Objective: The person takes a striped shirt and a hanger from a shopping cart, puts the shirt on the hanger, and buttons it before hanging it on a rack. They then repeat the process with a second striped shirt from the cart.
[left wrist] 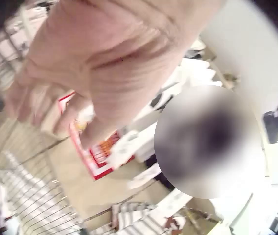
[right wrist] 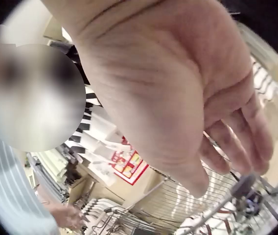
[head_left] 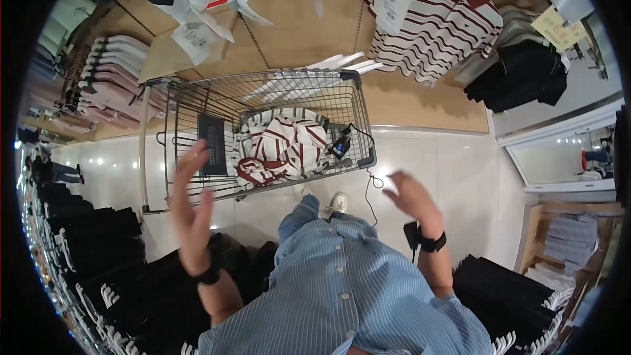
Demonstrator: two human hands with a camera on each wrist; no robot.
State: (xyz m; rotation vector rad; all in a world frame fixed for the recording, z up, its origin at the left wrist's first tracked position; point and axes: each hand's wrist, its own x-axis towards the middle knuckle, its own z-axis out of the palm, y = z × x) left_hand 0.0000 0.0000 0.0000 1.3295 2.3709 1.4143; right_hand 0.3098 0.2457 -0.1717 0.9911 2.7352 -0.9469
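Note:
My left hand (head_left: 190,213) is raised at the near left side of a wire shopping cart (head_left: 227,192), fingers apart and nothing in it. To the right of the cart's end, my right hand (head_left: 414,197) hangs over the floor with loosely bent fingers, also holding nothing. Its palm (right wrist: 153,83) and fingers fill much of the right wrist view. White garments with dark red stripes (head_left: 289,144) lie heaped in the cart. Beside them sits a small black device (head_left: 341,143) with a thin cable running out over the cart's end.
Striped shirts (head_left: 434,20) and a black shirt (head_left: 522,79) hang at the back right. Pink and white clothes (head_left: 115,79) hang at the left. Black garments on hangers (head_left: 506,289) stand close on both sides of me. A mirror (head_left: 562,158) leans at the right.

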